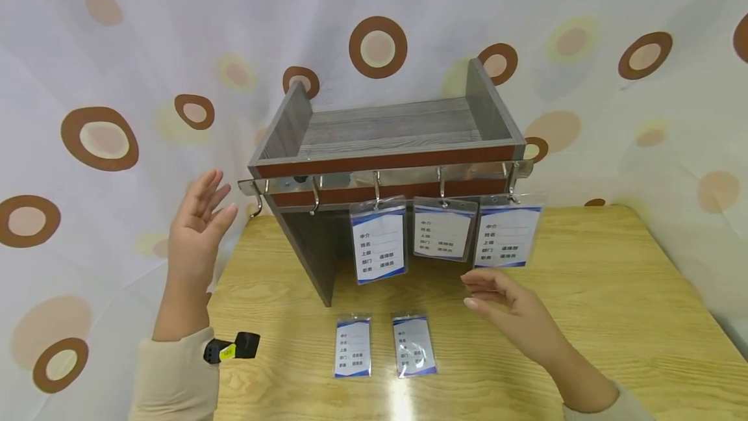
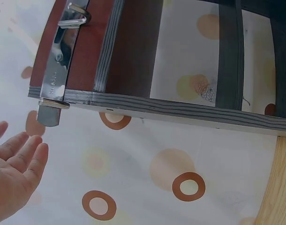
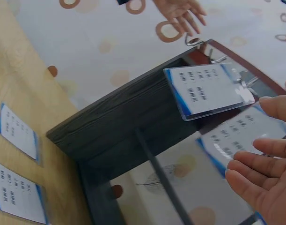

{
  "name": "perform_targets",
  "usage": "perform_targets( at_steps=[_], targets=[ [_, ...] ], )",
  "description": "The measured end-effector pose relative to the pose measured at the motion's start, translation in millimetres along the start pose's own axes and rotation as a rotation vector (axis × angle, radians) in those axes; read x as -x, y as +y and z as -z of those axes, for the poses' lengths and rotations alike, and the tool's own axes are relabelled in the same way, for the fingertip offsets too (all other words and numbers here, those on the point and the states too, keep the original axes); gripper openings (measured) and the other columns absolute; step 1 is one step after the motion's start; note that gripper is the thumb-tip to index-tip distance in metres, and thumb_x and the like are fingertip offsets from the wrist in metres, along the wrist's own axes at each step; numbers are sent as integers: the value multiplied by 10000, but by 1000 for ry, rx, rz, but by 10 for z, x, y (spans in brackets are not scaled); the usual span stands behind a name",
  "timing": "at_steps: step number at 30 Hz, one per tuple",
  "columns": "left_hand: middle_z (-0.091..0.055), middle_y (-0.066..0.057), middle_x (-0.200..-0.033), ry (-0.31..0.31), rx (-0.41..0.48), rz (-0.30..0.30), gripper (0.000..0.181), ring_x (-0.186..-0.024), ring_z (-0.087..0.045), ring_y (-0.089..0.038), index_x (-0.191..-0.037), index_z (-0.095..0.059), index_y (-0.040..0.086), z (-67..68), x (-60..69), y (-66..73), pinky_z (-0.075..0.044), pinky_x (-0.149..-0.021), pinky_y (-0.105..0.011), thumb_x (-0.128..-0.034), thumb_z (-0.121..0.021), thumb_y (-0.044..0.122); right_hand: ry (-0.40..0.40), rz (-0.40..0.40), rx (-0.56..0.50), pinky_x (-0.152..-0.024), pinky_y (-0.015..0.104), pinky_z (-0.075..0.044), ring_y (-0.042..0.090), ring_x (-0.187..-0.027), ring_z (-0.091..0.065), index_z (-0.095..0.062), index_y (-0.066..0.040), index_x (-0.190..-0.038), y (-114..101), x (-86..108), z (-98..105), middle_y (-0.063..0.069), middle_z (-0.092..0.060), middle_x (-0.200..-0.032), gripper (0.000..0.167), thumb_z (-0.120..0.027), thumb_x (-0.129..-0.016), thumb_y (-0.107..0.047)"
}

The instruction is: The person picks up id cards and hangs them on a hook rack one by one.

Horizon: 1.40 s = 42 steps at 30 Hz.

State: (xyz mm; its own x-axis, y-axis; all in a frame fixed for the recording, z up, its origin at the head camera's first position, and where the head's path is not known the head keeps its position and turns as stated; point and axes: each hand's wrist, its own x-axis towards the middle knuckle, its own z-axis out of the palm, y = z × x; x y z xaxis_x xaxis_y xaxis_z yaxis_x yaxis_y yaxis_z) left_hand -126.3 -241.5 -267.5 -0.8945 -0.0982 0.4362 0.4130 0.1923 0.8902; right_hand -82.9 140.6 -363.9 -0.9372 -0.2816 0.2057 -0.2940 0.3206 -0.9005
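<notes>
Head view: both hands held nothing beside the badge rail

The left hand (image 1: 197, 229) had its fingers relaxed and gripped nothing; just right of the fingertips was the leftmost hook (image 1: 259, 200) of the metal rail (image 1: 409, 175). Lower and to the right of those fingers, the left table badge (image 1: 352, 347) and right table badge (image 1: 414, 346) lay side by side on the table (image 1: 619, 291). Above these, between the two hands' fingers, hung the first hanging badge (image 1: 378, 242) and second hanging badge (image 1: 442, 229). The third hanging badge (image 1: 508, 234) hung just above the right fingertips; how deeply its slot sat on the hook could not be told. The right hand (image 1: 514, 310) had its fingers loosely extended, thumb apart, gripping nothing. An upward brush from them could have lifted the third badge off, while a sideways knock might have set its neighbour swinging, since their sleeves hung edge to edge.
</notes>
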Motion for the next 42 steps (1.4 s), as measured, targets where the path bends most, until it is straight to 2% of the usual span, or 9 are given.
perform_targets(
  at_steps=[3, 8, 11, 15, 18, 21, 29, 38, 42],
  targets=[
    [-333, -67, -1335, 19, 14, -8, 507, -1191, -329, -210, -1323, -324, 57, -2, 115, -13, -326, -893, -190, -850, -503, 15, 36, 66, 37, -764, 189, -428, 58, -954, -504, -498, -51, -1150, -79, 25, 84, 45, -535, -1088, 308, -543, -847, -79],
    [-381, -63, -1288, 59, -6, -17, 483, -1132, -384, -193, -1290, -355, 9, -12, 287, -81, -353, -852, -186, -830, -491, -51, 107, 251, 32, -795, 140, -388, 58, -983, -492, -492, -4, -1157, -147, -5, 213, 14, -544, -1100, 367, -531, -802, 79],
    [-410, -43, -1254, 73, -24, -5, 458, -1095, -407, -175, -1268, -377, -6, -18, 370, -132, -367, -824, -182, -828, -491, -62, 145, 400, -73, -819, 160, -376, 101, -989, -500, -491, 69, -1133, -152, -64, 271, 32, -555, -1105, 363, -513, -779, 143],
    [-458, -34, -1190, 80, -32, 7, 420, -1053, -433, -159, -1237, -400, -34, -18, 453, -206, -370, -809, -187, -829, -493, -67, 188, 616, -268, -822, 212, -389, 167, -964, -530, -498, 149, -1080, -177, -182, 329, 107, -578, -1070, 284, -522, -800, 103],
    [-481, -34, -1144, 68, -51, 23, 400, -1026, -454, -145, -1222, -406, -41, -18, 509, -275, -371, -806, -189, -833, -496, -59, 209, 715, -349, -820, 237, -399, 196, -951, -541, -494, 181, -1059, -227, -273, 374, 141, -580, -1055, 277, -534, -813, 60],
    [-481, -29, -1133, 35, -99, 65, 398, -1012, -462, -125, -1229, -395, -33, -26, 570, -353, -372, -806, -175, -847, -504, -12, 226, 761, -377, -822, 245, -401, 207, -945, -546, -493, 196, -1047, -284, -344, 405, 163, -579, -1048, 278, -541, -806, 66],
    [-432, -106, -1211, -99, -201, 254, 475, -1033, -439, -95, -1281, -345, 13, -91, 714, -569, -339, -828, -154, -875, -515, 190, 250, 824, -385, -827, 252, -406, 215, -951, -549, -506, 188, -1035, -436, -478, 446, 180, -581, -1040, 290, -573, -793, 41],
    [-440, -79, -1223, -190, -204, 408, 519, -1080, -411, -212, -1264, -377, 76, -219, 770, -794, -343, -895, -399, -835, -562, 301, 283, 841, -369, -871, 271, -373, 227, -1005, -517, -514, 170, -1046, -531, -577, 505, 178, -574, -1059, 308, -591, -788, 21],
    [-444, -79, -1219, -210, -198, 469, 534, -1092, -409, -227, -1257, -382, 99, -271, 819, -911, -352, -887, -428, -819, -573, 336, 305, 808, -361, -847, 237, -367, 238, -1050, -486, -517, 161, -1054, -533, -606, 551, 172, -568, -1077, 307, -589, -781, 40]
  ],
)
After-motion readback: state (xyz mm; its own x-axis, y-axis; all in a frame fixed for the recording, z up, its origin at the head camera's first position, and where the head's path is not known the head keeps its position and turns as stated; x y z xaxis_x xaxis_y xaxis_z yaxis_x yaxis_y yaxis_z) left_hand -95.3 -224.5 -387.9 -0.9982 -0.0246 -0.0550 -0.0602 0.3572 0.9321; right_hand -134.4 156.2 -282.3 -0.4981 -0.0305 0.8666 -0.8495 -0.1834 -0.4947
